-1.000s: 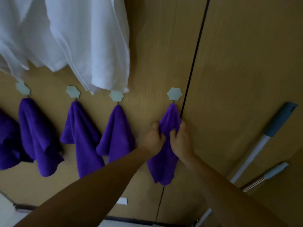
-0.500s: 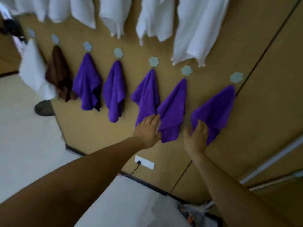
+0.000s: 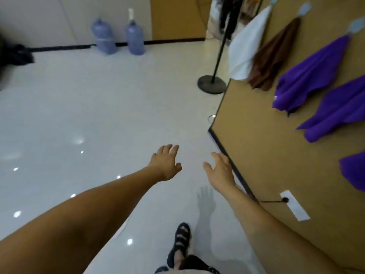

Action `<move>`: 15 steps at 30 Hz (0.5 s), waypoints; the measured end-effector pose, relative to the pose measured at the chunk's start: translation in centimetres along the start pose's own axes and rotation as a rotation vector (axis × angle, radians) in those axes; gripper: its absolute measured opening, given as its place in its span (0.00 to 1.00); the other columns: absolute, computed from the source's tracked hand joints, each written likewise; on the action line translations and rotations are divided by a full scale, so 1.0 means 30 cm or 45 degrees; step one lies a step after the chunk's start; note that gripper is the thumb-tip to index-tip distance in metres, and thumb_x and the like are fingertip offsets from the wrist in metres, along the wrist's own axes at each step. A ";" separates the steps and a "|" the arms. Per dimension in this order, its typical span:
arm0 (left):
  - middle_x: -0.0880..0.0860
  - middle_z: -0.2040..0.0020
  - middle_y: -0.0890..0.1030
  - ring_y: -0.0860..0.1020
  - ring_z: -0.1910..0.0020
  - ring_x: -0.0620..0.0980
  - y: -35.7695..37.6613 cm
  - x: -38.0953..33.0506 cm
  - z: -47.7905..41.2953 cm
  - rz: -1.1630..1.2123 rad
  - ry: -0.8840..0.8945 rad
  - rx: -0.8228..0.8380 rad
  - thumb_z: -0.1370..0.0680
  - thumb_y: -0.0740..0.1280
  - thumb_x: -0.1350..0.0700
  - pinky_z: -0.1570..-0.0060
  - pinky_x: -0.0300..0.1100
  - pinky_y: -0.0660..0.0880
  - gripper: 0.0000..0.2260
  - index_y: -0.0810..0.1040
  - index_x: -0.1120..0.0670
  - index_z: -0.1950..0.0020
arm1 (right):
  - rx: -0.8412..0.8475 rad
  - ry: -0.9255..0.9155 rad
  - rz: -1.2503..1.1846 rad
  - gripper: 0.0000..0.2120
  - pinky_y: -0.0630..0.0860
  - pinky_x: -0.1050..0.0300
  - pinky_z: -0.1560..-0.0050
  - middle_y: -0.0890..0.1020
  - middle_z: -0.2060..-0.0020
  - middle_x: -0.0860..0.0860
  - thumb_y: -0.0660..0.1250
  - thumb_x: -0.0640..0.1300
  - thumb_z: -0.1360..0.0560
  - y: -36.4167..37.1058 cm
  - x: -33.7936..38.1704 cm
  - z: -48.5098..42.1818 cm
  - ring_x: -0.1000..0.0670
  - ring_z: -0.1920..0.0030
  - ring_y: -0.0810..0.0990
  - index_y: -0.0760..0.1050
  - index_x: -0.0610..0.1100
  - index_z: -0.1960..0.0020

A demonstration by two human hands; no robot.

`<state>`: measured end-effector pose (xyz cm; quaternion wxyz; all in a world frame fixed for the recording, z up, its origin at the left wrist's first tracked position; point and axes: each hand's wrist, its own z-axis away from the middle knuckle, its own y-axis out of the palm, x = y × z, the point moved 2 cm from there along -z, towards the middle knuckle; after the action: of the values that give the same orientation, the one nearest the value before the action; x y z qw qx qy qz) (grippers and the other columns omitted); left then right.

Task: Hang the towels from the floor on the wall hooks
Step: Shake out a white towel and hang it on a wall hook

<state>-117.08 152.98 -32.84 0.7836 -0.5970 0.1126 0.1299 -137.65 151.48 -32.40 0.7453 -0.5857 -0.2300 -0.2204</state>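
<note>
1. Left hand [image 3: 166, 163] and right hand [image 3: 220, 171] have left the purple cloth towels [image 3: 310, 76]; view swung toward the glossy white floor [image 3: 79, 99].
2. Fingers of both wide, empty.
3. Towels hang lengthwise from pale hexagonal hooks [image 3: 356, 25], tips floorward.

We see a glossy, smooth pale floor [image 3: 79, 107], a matt wood-look wall panel [image 3: 276, 155], soft purple cloth towels [image 3: 308, 76] and translucent blue plastic water jugs [image 3: 135, 39].

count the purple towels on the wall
3. The first purple towel hangs beside the brown towel, the second purple towel next along, the third purple towel cut by the right edge. More may be out of frame.
</note>
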 end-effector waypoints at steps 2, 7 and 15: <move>0.55 0.22 0.55 0.52 0.24 0.56 0.014 0.175 0.028 0.033 -0.148 0.020 0.21 0.58 0.45 0.29 0.56 0.60 0.31 0.51 0.52 0.22 | 0.132 -0.063 0.022 0.26 0.63 0.50 0.30 0.59 0.26 0.50 0.59 0.55 0.21 0.144 0.091 -0.062 0.48 0.27 0.61 0.62 0.48 0.26; 0.56 0.23 0.57 0.55 0.25 0.57 0.040 0.552 0.063 0.110 -0.513 0.047 0.22 0.60 0.46 0.30 0.55 0.62 0.31 0.52 0.52 0.22 | 0.437 -0.191 0.038 0.25 0.64 0.50 0.31 0.60 0.26 0.51 0.58 0.55 0.20 0.487 0.278 -0.217 0.48 0.28 0.62 0.62 0.50 0.26; 0.54 0.25 0.61 0.61 0.27 0.57 0.367 1.017 0.090 0.377 -0.887 0.067 0.22 0.61 0.49 0.33 0.51 0.65 0.28 0.58 0.53 0.23 | 0.888 -0.252 0.218 0.25 0.65 0.52 0.32 0.62 0.27 0.50 0.59 0.53 0.20 1.123 0.332 -0.329 0.48 0.29 0.64 0.62 0.48 0.25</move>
<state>-92.05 160.49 -52.23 0.7627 -0.4741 -0.0723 0.4339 -108.73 148.59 -54.48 0.8900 -0.3321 -0.3123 -0.0080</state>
